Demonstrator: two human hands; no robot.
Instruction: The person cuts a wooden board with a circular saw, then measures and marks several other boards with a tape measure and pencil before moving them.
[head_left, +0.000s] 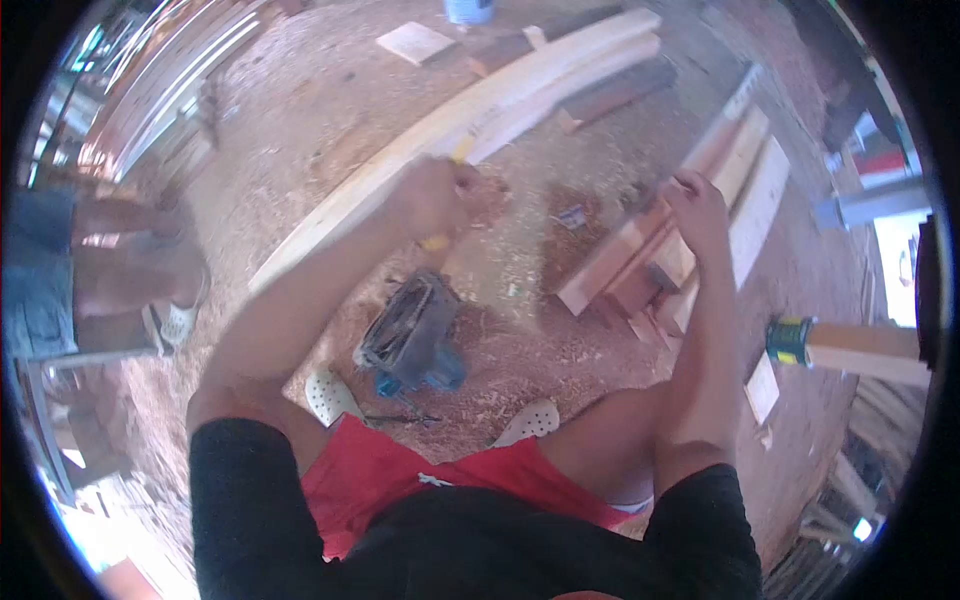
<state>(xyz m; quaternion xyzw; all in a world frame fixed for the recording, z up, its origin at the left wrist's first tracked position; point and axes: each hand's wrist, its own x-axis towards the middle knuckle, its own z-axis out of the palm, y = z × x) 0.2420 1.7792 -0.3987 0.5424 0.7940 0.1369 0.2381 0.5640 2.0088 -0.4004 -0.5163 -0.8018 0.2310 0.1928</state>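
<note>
My left hand [432, 197] is closed in a fist around a yellow stick-like tool [435, 243], whose ends show above and below the fingers. Motion blur hides its exact kind. My right hand [697, 207] is over a stack of planks [625, 255] on the right, fingers curled together; whatever they pinch is too blurred to make out. Between my feet and the planks lies an electric planer [410, 325], with a dark body and blue parts. A long pale board [375, 180] runs diagonally beyond my left hand.
Wood shavings [515, 265] cover the dirt floor. A short dark timber [620, 95] lies near the long board. A square wood piece [415, 43] and a bucket [469, 10] are at the back. Another person's legs [120, 255] are at left. A post [865, 350] juts in at right.
</note>
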